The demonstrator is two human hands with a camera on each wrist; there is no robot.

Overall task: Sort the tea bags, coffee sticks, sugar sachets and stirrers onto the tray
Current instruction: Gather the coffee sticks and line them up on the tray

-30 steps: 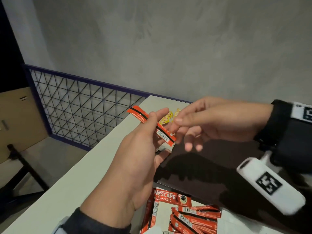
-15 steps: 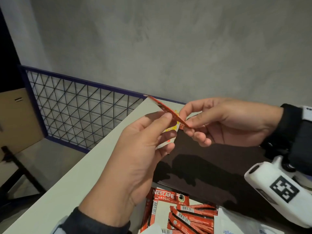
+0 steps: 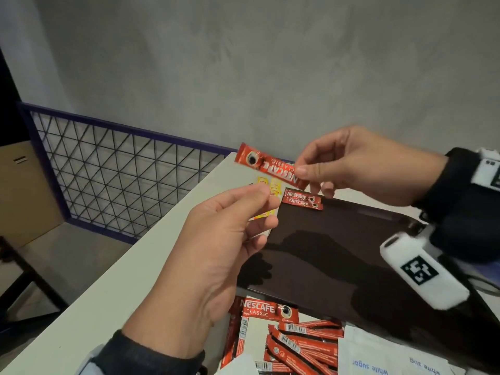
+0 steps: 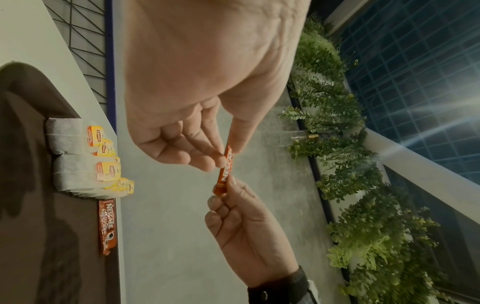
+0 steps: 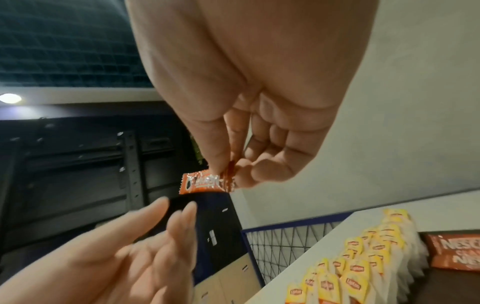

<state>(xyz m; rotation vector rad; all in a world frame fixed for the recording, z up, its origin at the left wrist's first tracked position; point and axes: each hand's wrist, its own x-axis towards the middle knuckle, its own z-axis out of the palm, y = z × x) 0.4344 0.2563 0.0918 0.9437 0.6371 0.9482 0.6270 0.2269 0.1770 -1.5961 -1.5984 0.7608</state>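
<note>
My right hand [image 3: 303,174] pinches one end of a red Nescafe coffee stick [image 3: 270,169] in the air above the tray's far left corner. My left hand [image 3: 259,196] hovers just below the stick with loosely curled fingers, apart from it and holding nothing. The right wrist view shows the stick [image 5: 202,183] hanging from my thumb and forefinger, with the left fingers [image 5: 176,211] below it. Two coffee sticks [image 3: 303,199] lie at the far edge of the dark brown tray [image 3: 338,253]. Beside them stands a row of yellow-tagged tea bags [image 4: 75,156].
A pile of loose coffee sticks [image 3: 297,345] and white sugar sachets [image 3: 378,358] lies on the pale table in front of the tray. A blue mesh railing [image 3: 121,171] runs along the table's left side. A grey wall stands close behind.
The stick passed from my left hand to my right. The right hand turned it face up and lifted it a little; the left hand let go and dropped slightly.
</note>
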